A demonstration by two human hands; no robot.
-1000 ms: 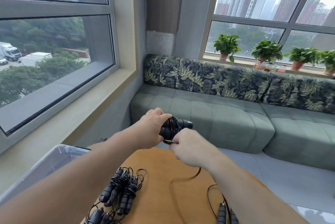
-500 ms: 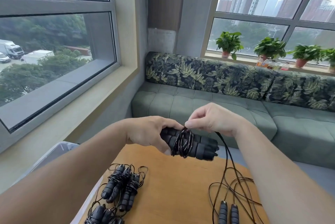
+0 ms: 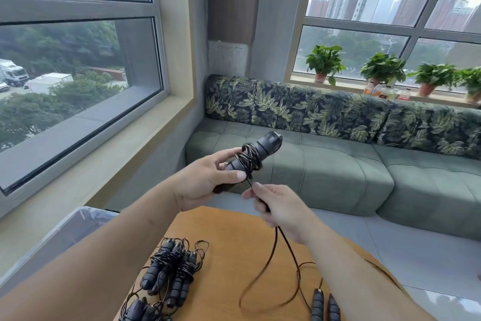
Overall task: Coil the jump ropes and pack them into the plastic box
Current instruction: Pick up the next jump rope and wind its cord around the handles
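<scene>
Sofa [image 3: 338,164]: fills the far corner of the room under the windows; it plays no part in the work.

Table [image 3: 234,255]: round wooden top that carries the ropes, with its far edge toward the sofa.

Box [image 3: 65,232]: clear plastic, just off the table's left edge; only its far corner shows past the forearm. Its contents cannot be made out. It sits within reach, probably so finished bundles can be dropped in without a stretch.

Bundles [image 3: 171,271]: wound ropes lying near the table's left edge, beside the box. They look finished and appear to be waiting to be packed.

Loose rope [image 3: 321,305]: a pair of handles at the near edge, right of centre, not yet coiled.

Left hand [image 3: 208,180]: fingers and thumb wrapped round the lower end of the paired handles [image 3: 257,154]. It holds them tilted up toward the sofa, above the table's far edge. The upper end is left bare, which gives room for further turns.

Right hand [image 3: 276,206]: thumb and fingers closed round the cord [image 3: 270,263] just below the handles, keeping it taut so each turn lies tight. Below the hand the cord drops in a slack loop to the table.

Wrap [image 3: 248,158]: a band of turns round the middle of the handles. The slack left suggests this rope is only partly wound.
</scene>
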